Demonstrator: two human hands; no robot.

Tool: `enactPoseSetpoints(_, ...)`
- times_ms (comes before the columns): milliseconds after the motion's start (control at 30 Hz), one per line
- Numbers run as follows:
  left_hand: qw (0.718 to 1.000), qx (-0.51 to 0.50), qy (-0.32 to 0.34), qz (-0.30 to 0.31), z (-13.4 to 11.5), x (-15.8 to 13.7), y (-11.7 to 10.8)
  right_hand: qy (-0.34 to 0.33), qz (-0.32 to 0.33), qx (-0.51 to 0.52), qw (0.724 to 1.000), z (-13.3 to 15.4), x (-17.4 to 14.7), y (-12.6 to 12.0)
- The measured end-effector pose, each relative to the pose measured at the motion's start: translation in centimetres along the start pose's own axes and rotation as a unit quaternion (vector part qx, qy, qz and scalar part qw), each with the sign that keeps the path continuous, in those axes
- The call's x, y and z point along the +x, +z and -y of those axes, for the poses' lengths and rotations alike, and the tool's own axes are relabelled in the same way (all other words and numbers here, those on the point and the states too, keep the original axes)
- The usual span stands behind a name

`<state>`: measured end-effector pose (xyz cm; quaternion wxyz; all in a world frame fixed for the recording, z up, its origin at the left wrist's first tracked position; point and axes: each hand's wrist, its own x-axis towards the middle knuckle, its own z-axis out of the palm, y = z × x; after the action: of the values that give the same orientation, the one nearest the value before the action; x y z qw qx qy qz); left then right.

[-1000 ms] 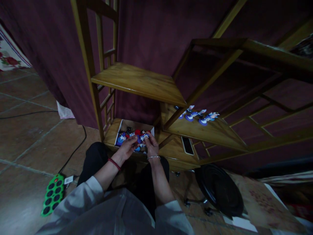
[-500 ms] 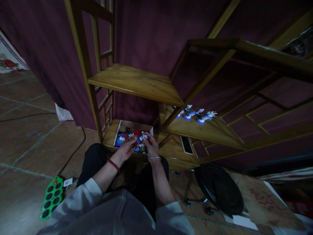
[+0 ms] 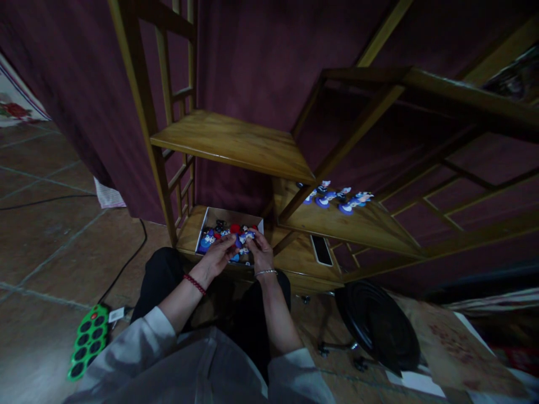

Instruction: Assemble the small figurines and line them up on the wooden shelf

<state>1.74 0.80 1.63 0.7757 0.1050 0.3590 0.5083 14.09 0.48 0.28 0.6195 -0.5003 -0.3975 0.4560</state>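
Purple and white, a small figurine (image 3: 247, 237) is pinched between the fingertips of the left hand (image 3: 219, 256) and the right hand (image 3: 263, 253), over the near part of a white-edged box (image 3: 236, 217). It lies tilted, its purple end toward the left. The box, on the low wooden shelf (image 3: 295, 247), holds jumbled blue, red, black and white figures (image 3: 206, 240). The hands hide some; the figurine's details are too small to make out.
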Motion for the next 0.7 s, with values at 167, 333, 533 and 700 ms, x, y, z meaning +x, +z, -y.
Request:
enactPoseSetpoints(167,1.000,-0.003,-0.002,-0.005,-0.05,-0.01,0.03,0.001,0.012,0.004,1.000,0.16,-0.05,0.01)
enactPoseSetpoints(333,1.000,0.006,0.002,0.012,0.22,0.49,-0.54,-0.001,0.029,-0.005,1.000,0.06,-0.06,-0.22)
enactPoseSetpoints(533,1.000,0.004,0.004,0.017,0.38,0.79,-0.84,0.010,0.017,0.010,1.000,-0.26,0.00,-0.18)
enactPoseSetpoints(700,1.000,0.010,0.000,0.017,0.30,0.78,-0.83,0.012,0.019,0.025,0.999,0.00,-0.08,-0.02)
